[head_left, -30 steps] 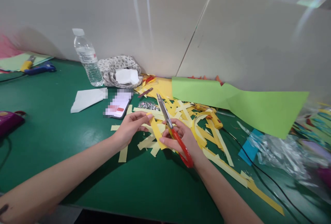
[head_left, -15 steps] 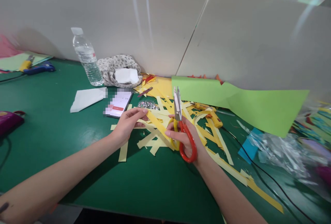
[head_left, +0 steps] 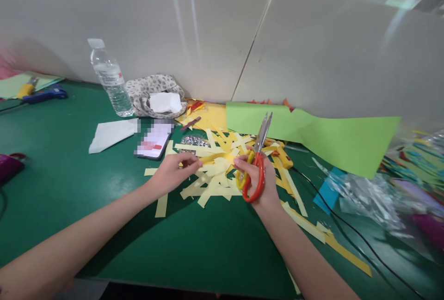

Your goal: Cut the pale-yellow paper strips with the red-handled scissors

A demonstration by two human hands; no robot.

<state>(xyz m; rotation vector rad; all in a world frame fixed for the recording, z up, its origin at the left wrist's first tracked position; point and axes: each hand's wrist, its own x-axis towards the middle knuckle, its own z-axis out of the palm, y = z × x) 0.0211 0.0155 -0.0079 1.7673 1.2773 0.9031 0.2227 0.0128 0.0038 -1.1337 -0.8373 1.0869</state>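
Observation:
Between my two hands stretches a narrow yellow paper strip (head_left: 212, 157). My left hand (head_left: 176, 169) pinches its left end between thumb and fingers. The other end is at the thumb and fingertips of my right hand (head_left: 266, 184), which also keeps hold of a pair of scissors (head_left: 260, 143). Those scissors have one red and one yellow handle, and their blades point up and away, nearly closed. Under and around the hands lies a loose pile of pale yellow paper strips (head_left: 204, 193). A clear pack of small round beads or gems (head_left: 194, 141) sits just behind the strip.
A phone (head_left: 155, 140), white tissue (head_left: 111, 136), water bottle (head_left: 113, 80) and spotted cloth pouch (head_left: 137, 92) stand left. Behind is a green paper sheet (head_left: 350, 140). A yellow glue gun (head_left: 285, 157) trails a black cord rightward past crumpled clear plastic (head_left: 371, 203).
My right hand has turned the scissors so the blades lean right instead of upright. The strip has gone from slanting to nearly level. The view has shifted slightly.

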